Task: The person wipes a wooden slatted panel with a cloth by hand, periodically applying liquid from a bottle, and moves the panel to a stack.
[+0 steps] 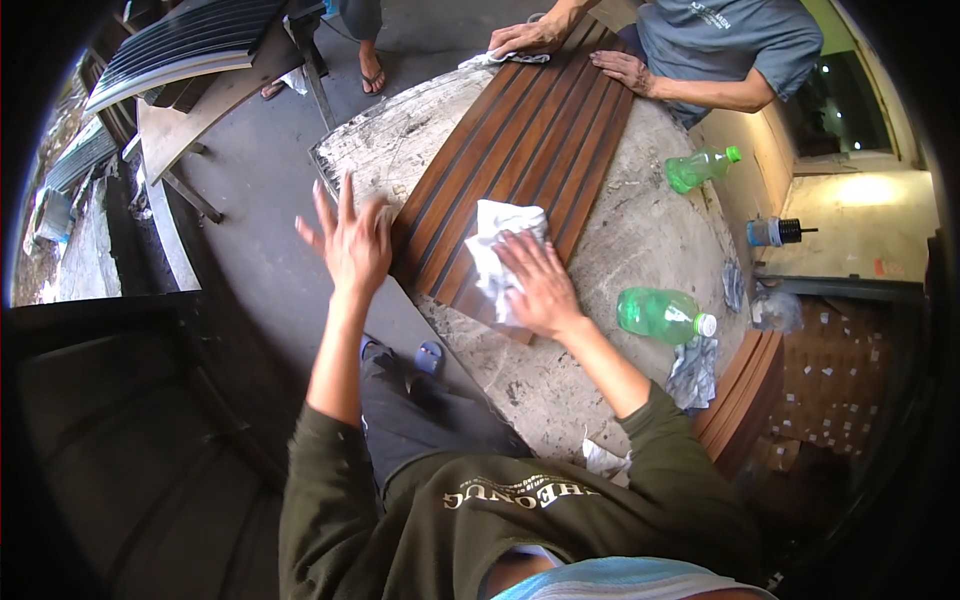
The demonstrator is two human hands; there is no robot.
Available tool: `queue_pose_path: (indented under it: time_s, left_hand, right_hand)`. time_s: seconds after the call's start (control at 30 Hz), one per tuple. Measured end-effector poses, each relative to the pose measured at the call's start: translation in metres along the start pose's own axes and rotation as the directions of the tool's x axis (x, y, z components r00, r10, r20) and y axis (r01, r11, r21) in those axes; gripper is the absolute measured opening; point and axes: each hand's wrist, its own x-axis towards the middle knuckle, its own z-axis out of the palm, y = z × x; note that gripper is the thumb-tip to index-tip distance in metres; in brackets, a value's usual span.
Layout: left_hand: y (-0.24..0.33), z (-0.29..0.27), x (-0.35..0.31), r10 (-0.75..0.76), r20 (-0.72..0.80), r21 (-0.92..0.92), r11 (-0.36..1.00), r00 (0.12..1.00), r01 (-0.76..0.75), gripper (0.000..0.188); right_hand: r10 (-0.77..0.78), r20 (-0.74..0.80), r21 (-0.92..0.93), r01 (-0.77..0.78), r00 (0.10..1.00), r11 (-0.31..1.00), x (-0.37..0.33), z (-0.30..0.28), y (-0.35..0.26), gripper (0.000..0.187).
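Observation:
A brown grooved wooden panel (530, 140) lies along a worn grey table (640, 230). My right hand (535, 280) presses flat on a crumpled white cloth (490, 245) at the panel's near end. My left hand (350, 235) is raised beside the panel's left edge, fingers spread, holding nothing. At the far end another person's two hands (575, 50) rest on the panel, one of them on a rag.
Two green plastic bottles (660, 312) (700, 168) lie on the table to the right, with a small dark-capped container (772, 232) and crumpled grey wrappers (692, 368). More wooden panels (745, 395) are stacked at lower right. A bench (190, 120) with ribbed sheets stands at upper left.

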Motion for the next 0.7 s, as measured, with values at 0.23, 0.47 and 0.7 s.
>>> queue_pose_path:
  time_s: [0.23,0.47,0.7]
  left_hand:
    - [0.052,0.056,0.097,0.311,0.268,-0.070,0.950,0.912,-0.303,0.063]
    - [0.053,0.072,0.104,0.325,0.246,-0.064,0.946,0.913,-0.319,0.065]
    - [0.040,0.065,0.103,0.306,0.319,-0.050,0.951,0.897,-0.306,0.066]
  right_hand:
    - [-0.237,0.102,0.063,0.231,0.966,0.971,-0.005,-0.013,-0.005,0.066]
    - [-0.413,-0.075,0.031,0.416,0.908,0.909,0.091,-0.009,-0.093,0.065]
    - [-0.386,0.109,0.067,0.380,0.916,0.922,-0.005,-0.011,-0.039,0.058]
